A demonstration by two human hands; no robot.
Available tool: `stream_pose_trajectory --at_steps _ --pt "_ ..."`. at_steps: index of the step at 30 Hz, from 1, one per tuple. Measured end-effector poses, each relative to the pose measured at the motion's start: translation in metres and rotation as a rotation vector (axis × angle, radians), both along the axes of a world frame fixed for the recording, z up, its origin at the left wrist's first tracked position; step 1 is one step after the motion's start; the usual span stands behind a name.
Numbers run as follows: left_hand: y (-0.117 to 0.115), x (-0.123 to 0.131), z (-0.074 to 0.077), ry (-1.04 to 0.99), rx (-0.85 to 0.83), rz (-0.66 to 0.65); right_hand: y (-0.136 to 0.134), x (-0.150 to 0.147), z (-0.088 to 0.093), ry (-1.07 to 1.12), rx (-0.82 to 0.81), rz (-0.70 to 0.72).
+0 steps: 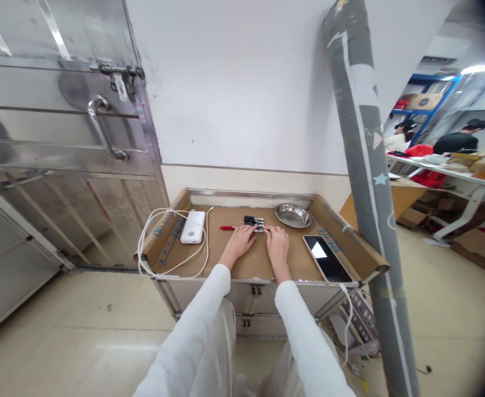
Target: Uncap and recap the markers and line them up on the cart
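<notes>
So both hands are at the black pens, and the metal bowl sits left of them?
Not quite. The head view shows the metal bowl to the right of the black pens, not the left. The left hand and right hand are indeed at the pens.

The person wears plain white long sleeves (193,336) ending at the wrists, with loose matching white trousers (220,353). Both the left hand (242,238) and the right hand (278,242) are bare.
</notes>
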State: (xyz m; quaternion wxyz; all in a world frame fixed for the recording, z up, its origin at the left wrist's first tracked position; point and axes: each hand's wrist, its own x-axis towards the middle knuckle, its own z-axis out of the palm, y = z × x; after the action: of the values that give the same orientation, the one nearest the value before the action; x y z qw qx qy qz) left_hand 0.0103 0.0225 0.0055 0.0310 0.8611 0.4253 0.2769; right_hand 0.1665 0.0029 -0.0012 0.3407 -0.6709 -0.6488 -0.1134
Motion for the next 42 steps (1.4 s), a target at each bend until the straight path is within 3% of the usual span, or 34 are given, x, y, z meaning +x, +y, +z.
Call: stream_pose_trajectory --at_steps 6,15,19,21,23,26,28,32,42 --pt "-0.002 0.000 0.004 0.003 0.021 0.049 -0.003 -0.001 0.001 -0.005 -0.022 -0.045" --pt "-0.003 0.001 0.003 -0.088 0.130 0.078 -0.004 -0.008 0.005 0.009 0.040 0.150" --pt "-0.004 -0.001 0.002 -0.115 0.145 0.114 -0.007 -0.012 0.008 0.047 0.015 0.367" --pt "-0.006 -0.002 0.001 -0.133 0.151 0.203 -0.009 -0.014 0.010 0.057 -0.007 0.503" --pt "-0.009 -0.003 0.002 -0.124 0.173 0.346 -0.008 -0.015 0.010 0.064 -0.012 0.543" --pt "-0.015 -0.004 0.004 -0.048 0.186 0.553 -0.004 -0.013 0.007 0.053 0.001 0.460" --pt "-0.018 -0.004 0.004 0.009 0.155 0.617 0.000 -0.012 0.004 0.023 -0.008 0.357" --pt "-0.018 -0.003 0.003 0.017 0.068 0.630 0.003 -0.014 0.002 -0.091 -0.085 0.230" --pt "-0.010 -0.001 -0.002 0.048 0.104 0.612 0.007 -0.017 0.002 -0.171 -0.139 0.205"
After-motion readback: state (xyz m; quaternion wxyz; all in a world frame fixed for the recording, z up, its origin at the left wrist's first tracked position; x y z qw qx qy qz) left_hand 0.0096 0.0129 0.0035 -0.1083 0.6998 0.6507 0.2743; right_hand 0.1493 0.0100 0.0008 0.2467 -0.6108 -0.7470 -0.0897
